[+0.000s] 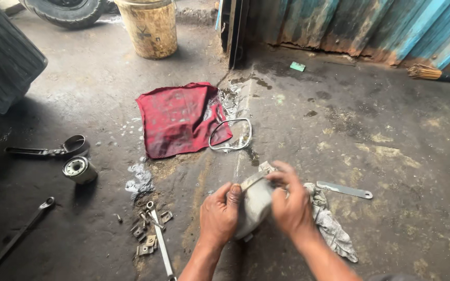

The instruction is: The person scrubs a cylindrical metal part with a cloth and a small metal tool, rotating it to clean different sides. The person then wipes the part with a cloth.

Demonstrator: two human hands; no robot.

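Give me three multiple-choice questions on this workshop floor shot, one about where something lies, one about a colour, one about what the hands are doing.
1. Where does the flat metal strip lie?
A. On the red cloth
B. On the floor to the right of the hands
C. Inside the bucket

2. What colour is the cloth spread on the floor?
A. Red
B. Yellow
C. White

3. What is the state of the grey metal part?
A. Lying untouched
B. Held between both hands
C. Resting in the bucket

Answers:
1. B, the strip lies on bare floor beside the grey rag.
2. A, the cloth near the wire ring is plainly red.
3. B, the left hand and right hand both have a grip on it.
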